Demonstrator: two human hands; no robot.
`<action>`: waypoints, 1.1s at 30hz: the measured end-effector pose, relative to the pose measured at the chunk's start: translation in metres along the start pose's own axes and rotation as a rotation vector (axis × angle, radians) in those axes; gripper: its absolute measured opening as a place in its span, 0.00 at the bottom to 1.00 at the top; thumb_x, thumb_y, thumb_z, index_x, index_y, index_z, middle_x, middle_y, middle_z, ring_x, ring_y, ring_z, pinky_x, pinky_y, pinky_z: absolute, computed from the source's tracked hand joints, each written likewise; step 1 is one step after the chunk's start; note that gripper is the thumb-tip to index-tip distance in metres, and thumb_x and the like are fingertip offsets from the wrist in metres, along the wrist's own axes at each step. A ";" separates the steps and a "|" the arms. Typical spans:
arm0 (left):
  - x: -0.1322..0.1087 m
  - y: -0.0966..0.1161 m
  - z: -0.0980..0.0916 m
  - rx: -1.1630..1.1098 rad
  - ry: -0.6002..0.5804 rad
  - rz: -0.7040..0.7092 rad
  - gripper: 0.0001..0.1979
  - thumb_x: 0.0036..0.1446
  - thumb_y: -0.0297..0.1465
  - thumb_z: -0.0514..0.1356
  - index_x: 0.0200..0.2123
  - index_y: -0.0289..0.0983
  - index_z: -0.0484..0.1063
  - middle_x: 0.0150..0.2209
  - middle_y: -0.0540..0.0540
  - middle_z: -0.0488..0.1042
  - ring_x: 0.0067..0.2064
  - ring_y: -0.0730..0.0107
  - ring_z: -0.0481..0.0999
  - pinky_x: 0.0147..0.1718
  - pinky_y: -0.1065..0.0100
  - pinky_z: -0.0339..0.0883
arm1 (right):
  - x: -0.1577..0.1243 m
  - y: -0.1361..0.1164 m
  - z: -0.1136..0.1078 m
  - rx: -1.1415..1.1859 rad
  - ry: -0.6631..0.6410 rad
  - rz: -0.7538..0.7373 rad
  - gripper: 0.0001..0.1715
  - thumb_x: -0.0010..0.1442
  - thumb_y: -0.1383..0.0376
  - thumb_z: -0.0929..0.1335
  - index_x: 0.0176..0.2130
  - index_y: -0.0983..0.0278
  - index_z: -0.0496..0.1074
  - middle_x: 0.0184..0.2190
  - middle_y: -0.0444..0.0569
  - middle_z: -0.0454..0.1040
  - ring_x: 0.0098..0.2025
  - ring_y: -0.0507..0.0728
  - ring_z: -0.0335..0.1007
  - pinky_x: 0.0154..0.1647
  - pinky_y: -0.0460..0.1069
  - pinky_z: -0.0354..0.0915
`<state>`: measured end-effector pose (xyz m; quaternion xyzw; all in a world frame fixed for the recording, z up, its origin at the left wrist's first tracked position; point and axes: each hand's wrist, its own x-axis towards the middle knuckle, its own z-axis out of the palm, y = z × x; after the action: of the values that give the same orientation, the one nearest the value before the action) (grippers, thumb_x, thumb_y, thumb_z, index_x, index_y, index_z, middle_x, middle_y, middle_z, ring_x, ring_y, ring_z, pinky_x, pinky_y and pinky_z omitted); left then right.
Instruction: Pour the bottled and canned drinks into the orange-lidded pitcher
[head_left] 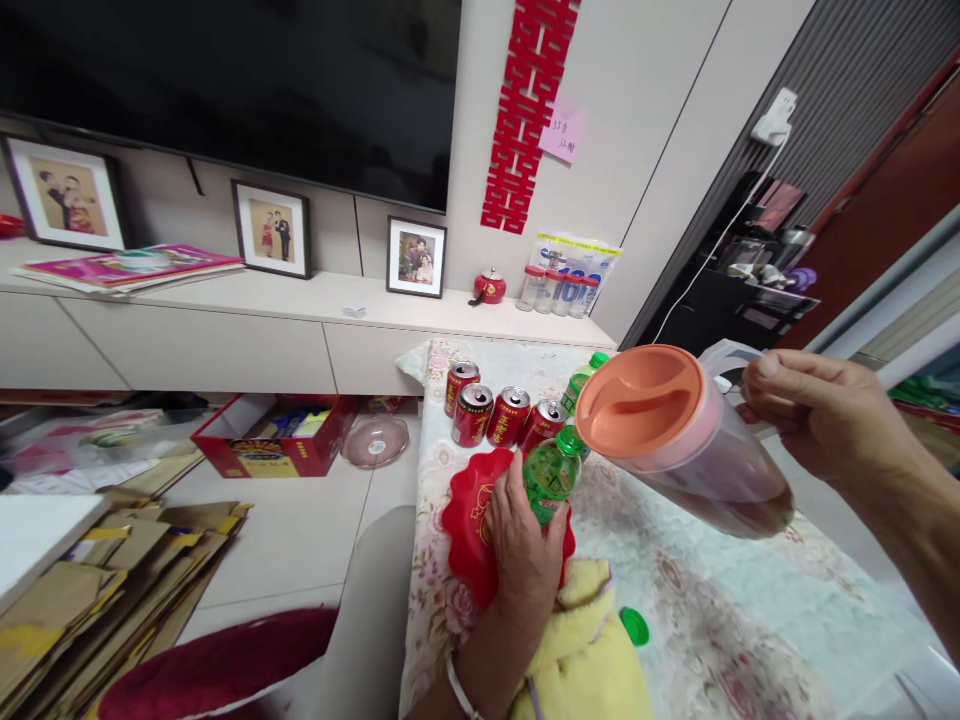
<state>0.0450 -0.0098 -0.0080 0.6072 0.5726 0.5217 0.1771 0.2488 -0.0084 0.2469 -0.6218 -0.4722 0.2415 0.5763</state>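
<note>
Floral cloth (750,605) covers the table before us, under a wall-mounted television (225,90). Our left hand (521,550) is wrapped around a green plastic bottle (551,478); whether its base rests on the red scalloped plate (465,530) below, we cannot tell. Our right hand (821,410) is closed on the handle of a clear pitcher (720,460), held tilted above the table with its orange lid (637,395) toward the bottle and brown liquid in its lower part. Near our left wrist we see a folded yellow cloth (592,660), with a green cap (634,627) just beside it. Past the plate stand four red drink cans (512,420) and a second green bottle (577,390). Farther out, our view takes in a white cabinet (277,315) bearing framed photos (416,257) and red-lidded glass jars (555,292).
</note>
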 end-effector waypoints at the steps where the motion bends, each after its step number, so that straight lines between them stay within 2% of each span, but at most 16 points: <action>1: 0.000 0.000 0.000 -0.001 0.000 0.001 0.35 0.61 0.30 0.65 0.69 0.34 0.60 0.62 0.29 0.73 0.63 0.41 0.73 0.59 0.44 0.69 | 0.000 0.000 0.000 0.000 0.000 0.000 0.33 0.26 0.43 0.86 0.17 0.61 0.73 0.13 0.38 0.57 0.18 0.47 0.51 0.22 0.47 0.62; 33: 0.000 0.000 0.000 0.015 0.005 0.001 0.35 0.61 0.31 0.65 0.69 0.35 0.60 0.60 0.31 0.74 0.61 0.44 0.75 0.58 0.47 0.70 | 0.000 -0.002 0.000 0.001 0.015 0.021 0.34 0.23 0.43 0.86 0.18 0.62 0.74 0.13 0.38 0.59 0.17 0.46 0.52 0.23 0.47 0.62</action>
<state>0.0452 -0.0102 -0.0081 0.6075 0.5768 0.5188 0.1709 0.2481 -0.0083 0.2487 -0.6282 -0.4614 0.2431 0.5774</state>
